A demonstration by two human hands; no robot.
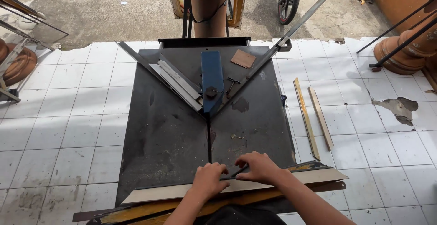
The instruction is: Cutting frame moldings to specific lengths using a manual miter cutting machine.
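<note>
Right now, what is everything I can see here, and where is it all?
Work table: one, dark metal, centre, on white floor tiles.
Guide rails: two, grey, forming a V on the table.
Blue guard: one, inside the V.
Metal strips: a few, pale grey, along the left rail.
Brown square piece: one, near the right rail.
Long flat strip: one, beige, along the table's near edge.
Wooden strips: two, tan, on the tiles at right.
Motorbike wheel: one, black, top.
Left hand: on the long strip.
Right hand: on the long strip.
</note>
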